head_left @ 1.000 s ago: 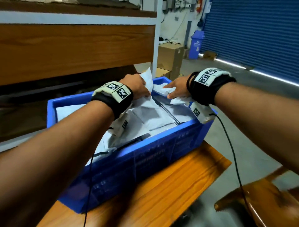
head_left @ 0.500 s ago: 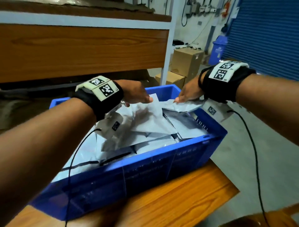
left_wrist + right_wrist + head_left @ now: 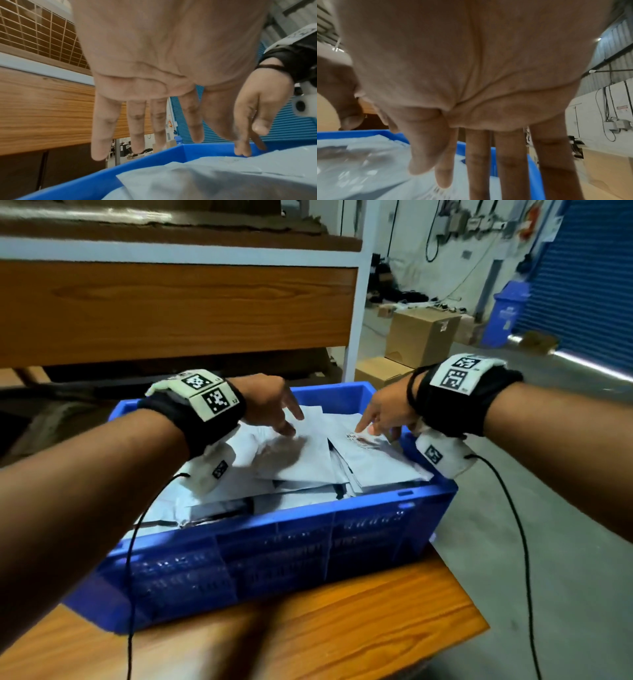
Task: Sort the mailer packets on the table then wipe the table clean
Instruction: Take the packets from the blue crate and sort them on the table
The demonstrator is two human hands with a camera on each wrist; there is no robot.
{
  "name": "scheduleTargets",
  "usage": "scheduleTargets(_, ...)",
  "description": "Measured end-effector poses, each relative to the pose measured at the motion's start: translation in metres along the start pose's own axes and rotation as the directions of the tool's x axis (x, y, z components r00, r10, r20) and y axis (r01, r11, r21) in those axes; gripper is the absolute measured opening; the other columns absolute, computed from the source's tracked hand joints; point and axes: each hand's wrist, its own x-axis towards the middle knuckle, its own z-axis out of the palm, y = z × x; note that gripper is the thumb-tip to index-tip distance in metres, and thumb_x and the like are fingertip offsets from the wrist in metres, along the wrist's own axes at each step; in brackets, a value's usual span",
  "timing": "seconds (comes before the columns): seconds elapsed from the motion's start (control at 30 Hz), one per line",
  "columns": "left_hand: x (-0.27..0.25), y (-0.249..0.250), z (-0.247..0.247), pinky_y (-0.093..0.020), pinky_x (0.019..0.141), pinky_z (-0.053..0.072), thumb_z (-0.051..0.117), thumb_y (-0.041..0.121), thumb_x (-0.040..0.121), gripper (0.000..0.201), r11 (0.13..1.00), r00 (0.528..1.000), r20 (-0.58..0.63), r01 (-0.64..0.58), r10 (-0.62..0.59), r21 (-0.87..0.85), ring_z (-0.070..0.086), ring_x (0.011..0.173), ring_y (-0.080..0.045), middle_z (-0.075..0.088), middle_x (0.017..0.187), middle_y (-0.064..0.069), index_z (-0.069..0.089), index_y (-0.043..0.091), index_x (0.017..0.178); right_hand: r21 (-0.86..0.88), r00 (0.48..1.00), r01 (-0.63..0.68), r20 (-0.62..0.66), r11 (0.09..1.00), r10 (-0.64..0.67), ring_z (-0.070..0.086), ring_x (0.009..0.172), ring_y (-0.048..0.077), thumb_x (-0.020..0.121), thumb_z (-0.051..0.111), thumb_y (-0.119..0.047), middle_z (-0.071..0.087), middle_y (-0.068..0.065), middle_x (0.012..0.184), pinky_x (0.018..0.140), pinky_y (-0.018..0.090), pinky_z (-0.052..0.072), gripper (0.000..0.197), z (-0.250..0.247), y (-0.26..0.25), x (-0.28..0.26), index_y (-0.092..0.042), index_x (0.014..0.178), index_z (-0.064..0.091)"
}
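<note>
The wooden table (image 3: 342, 628) carries a blue plastic crate (image 3: 274, 559) heaped with grey-white mailer packets (image 3: 301, 460). One packet on the right bears a printed label (image 3: 358, 438) with dark and reddish marks, too blurred to read. Black-and-white square code tags sit on both wristbands (image 3: 455, 374).

The left hand (image 3: 270, 402) hovers over the pile, its fingers straight and spread, holding nothing; the left wrist view shows their tips clear of the packets. The right hand (image 3: 383, 412) reaches down with fingers extended, tips touching the labelled packet, nothing gripped. The right wrist view shows those long straight fingers (image 3: 477, 162) by the crate's far corner.

Beyond stand a wood-panelled shelf unit (image 3: 171, 309), cardboard boxes (image 3: 421, 337), a blue bin (image 3: 507, 316) and a blue roller shutter (image 3: 589, 268).
</note>
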Motion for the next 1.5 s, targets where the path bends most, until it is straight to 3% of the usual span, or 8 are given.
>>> scheduleTargets(0.1,0.002,0.003,0.008,-0.017,0.062,0.039,0.072,0.027,0.084,0.061,0.997,0.988,0.149,0.044,-0.035,-0.061,0.054,0.092,-0.017,0.063,0.116,-0.006,0.046,0.030,0.140,-0.016,0.998,0.054,-0.012,0.998,-0.054,0.063,0.105,0.023,0.090,0.066,-0.013,0.054,0.005,0.136,0.093,0.040,0.052,0.061,-0.009,0.011,-0.001,-0.031,0.143,0.042)
scheduleTargets(0.17,0.004,0.006,0.019,-0.007,0.054,0.039,0.071,0.023,0.084,0.070,0.996,0.965,0.255,0.079,-0.065,-0.047,0.053,0.092,-0.015,0.060,0.127,-0.007,0.038,0.031,0.145,-0.109,0.997,0.082,0.020,0.991,-0.080,0.052,0.123,0.024,0.081,0.076,-0.027,0.045,-0.002,0.142,0.102,0.032,0.042,0.079,-0.005,0.009,-0.003,-0.036,0.147,0.032)
scheduleTargets(0.37,0.001,0.013,0.037,-0.029,0.102,0.034,0.071,0.056,0.075,0.098,0.989,0.969,0.199,0.147,-0.145,0.009,0.043,0.131,-0.025,0.045,0.146,-0.003,0.018,0.030,0.152,-0.224,0.993,0.109,0.070,0.968,-0.096,0.034,0.139,0.023,0.081,0.070,-0.045,0.032,0.004,0.154,0.107,0.031,0.030,0.087,0.015,-0.007,0.012,-0.035,0.151,0.020)
scheduleTargets(0.77,-0.032,-0.031,0.030,-0.028,0.107,0.032,0.069,0.028,0.085,0.085,0.945,0.909,0.281,0.325,-0.307,-0.019,0.038,0.134,-0.021,0.036,0.151,-0.005,0.017,0.023,0.153,-0.144,0.959,0.266,-0.062,0.953,-0.277,0.022,0.145,0.021,0.079,0.058,-0.067,0.021,-0.003,0.159,0.114,0.038,0.019,0.084,-0.010,-0.049,0.028,-0.043,0.150,0.019)
scheduleTargets(1.03,-0.045,-0.044,0.032,-0.029,0.109,0.026,0.073,0.047,0.077,0.092,0.943,0.916,0.288,0.318,-0.278,-0.100,0.032,0.139,-0.021,0.030,0.155,0.000,0.020,0.036,0.151,-0.085,0.961,0.277,0.038,0.957,-0.274,0.018,0.146,0.022,0.068,0.073,-0.063,0.016,-0.004,0.160,0.116,0.042,0.021,0.098,0.010,-0.053,0.037,-0.056,0.146,0.013)
scheduleTargets(1.2,-0.053,-0.061,0.023,-0.015,0.060,0.038,0.074,0.032,0.081,0.092,0.900,0.865,0.343,0.423,-0.366,-0.107,0.030,0.139,-0.020,0.028,0.155,0.001,0.015,0.036,0.152,-0.037,0.957,0.288,-0.036,0.957,-0.289,0.016,0.146,0.019,0.072,0.071,-0.060,0.011,-0.005,0.161,0.115,0.038,0.018,0.099,0.000,-0.044,0.031,-0.052,0.147,0.007)
scheduleTargets(1.37,-0.055,-0.063,0.036,-0.025,0.078,0.040,0.080,0.029,0.074,0.104,0.884,0.828,0.426,0.451,-0.364,-0.123,0.024,0.142,-0.021,0.025,0.156,0.003,0.011,0.042,0.151,0.033,0.971,0.226,0.068,0.974,-0.227,0.018,0.146,0.020,0.071,0.074,-0.056,0.009,-0.006,0.161,0.112,0.037,0.026,0.100,0.012,-0.038,0.038,-0.055,0.146,0.007)
scheduleTargets(1.5,-0.056,-0.068,0.021,-0.015,0.063,0.040,0.077,0.034,0.077,0.097,0.916,0.877,0.373,0.376,-0.303,-0.141,0.025,0.141,-0.020,0.021,0.157,0.001,0.012,0.047,0.149,0.024,0.975,0.223,0.005,0.975,-0.223,0.016,0.146,0.018,0.071,0.065,-0.066,0.012,-0.007,0.160,0.115,0.039,0.017,0.097,-0.003,-0.038,0.037,-0.052,0.147,0.007)
